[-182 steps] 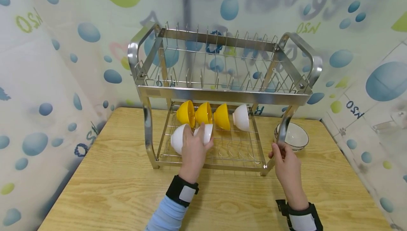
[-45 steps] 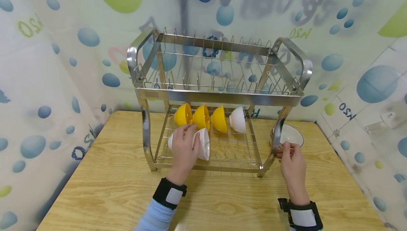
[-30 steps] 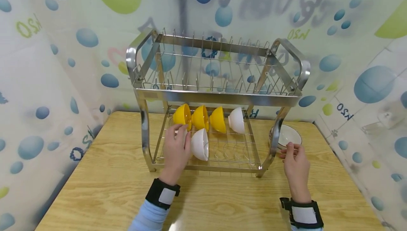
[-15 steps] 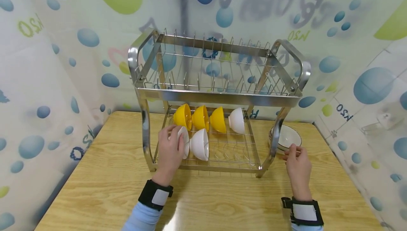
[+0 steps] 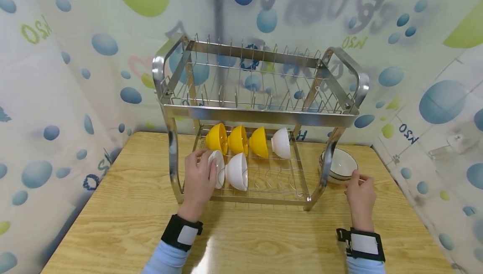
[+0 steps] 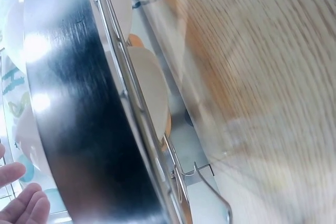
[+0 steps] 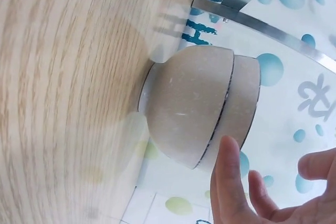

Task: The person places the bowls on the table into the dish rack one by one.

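My left hand (image 5: 198,179) holds a white bowl (image 5: 217,169) at the front left of the rack's lower shelf, thumb over its rim; part of the bowl is hidden behind the hand. Beside it another white bowl (image 5: 237,171) lies on its side. On the right, my right hand (image 5: 361,196) has its fingertips at the rim of a dark-rimmed bowl (image 5: 342,165) on the table. The right wrist view shows two such bowls stacked (image 7: 194,100), an extended finger (image 7: 229,174) at the upper rim and the thumb (image 7: 317,165) spread away.
A two-tier metal dish rack (image 5: 260,117) stands on the wooden table (image 5: 264,240). Along the back of its lower shelf, yellow bowls (image 5: 258,142) and a white bowl (image 5: 281,143) lie on their sides. The rack's right leg (image 5: 327,169) stands between the shelf and the stacked bowls.
My left hand has shifted left from the second white bowl to the leftmost one, whose rim now faces right. My right hand has left the rack's leg and moved right to the stacked bowls.
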Action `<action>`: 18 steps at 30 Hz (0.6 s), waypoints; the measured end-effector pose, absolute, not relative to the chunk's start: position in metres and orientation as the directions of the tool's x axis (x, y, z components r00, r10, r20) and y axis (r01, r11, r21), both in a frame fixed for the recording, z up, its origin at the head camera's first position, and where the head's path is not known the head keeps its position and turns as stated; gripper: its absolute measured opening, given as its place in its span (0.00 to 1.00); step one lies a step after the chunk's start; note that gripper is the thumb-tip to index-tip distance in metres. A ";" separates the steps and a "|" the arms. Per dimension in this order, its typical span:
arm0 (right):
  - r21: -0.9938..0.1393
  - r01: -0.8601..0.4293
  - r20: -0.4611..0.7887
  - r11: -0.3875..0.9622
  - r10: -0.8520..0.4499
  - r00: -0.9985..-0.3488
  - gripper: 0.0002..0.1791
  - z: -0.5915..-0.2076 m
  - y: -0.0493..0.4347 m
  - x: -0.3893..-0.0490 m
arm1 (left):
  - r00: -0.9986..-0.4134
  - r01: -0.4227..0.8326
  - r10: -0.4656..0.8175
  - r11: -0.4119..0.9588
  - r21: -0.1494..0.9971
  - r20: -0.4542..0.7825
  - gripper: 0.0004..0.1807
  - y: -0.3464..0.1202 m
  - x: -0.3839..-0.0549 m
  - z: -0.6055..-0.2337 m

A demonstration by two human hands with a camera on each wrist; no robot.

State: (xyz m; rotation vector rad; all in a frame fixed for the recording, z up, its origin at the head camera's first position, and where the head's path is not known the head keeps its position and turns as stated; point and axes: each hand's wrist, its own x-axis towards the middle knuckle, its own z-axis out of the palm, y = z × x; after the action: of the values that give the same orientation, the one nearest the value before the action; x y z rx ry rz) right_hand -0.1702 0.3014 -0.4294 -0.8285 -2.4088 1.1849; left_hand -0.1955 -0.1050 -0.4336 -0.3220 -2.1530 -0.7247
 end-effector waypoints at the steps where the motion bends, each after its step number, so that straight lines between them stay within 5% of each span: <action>1: -0.799 0.352 0.042 0.487 0.630 -0.775 0.34 -0.430 0.302 -0.171 | -0.628 0.455 -0.018 0.802 0.386 0.778 0.12 -0.105 -0.196 -0.434; 8: -0.770 0.386 0.020 0.508 0.624 -0.781 0.36 -0.429 0.309 -0.184 | -0.641 0.447 -0.028 0.799 0.403 0.767 0.14 -0.109 -0.195 -0.435; 18: -0.577 0.461 -0.101 0.674 0.501 -0.860 0.36 -0.427 0.327 -0.208 | -0.654 0.433 -0.037 0.801 0.414 0.756 0.14 -0.114 -0.193 -0.440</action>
State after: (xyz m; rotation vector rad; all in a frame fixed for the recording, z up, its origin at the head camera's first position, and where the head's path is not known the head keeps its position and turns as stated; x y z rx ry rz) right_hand -0.2079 0.3272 -0.4268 -0.8091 -2.8144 0.9425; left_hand -0.1928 -0.1143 -0.4395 -0.2914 -2.1769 -0.7433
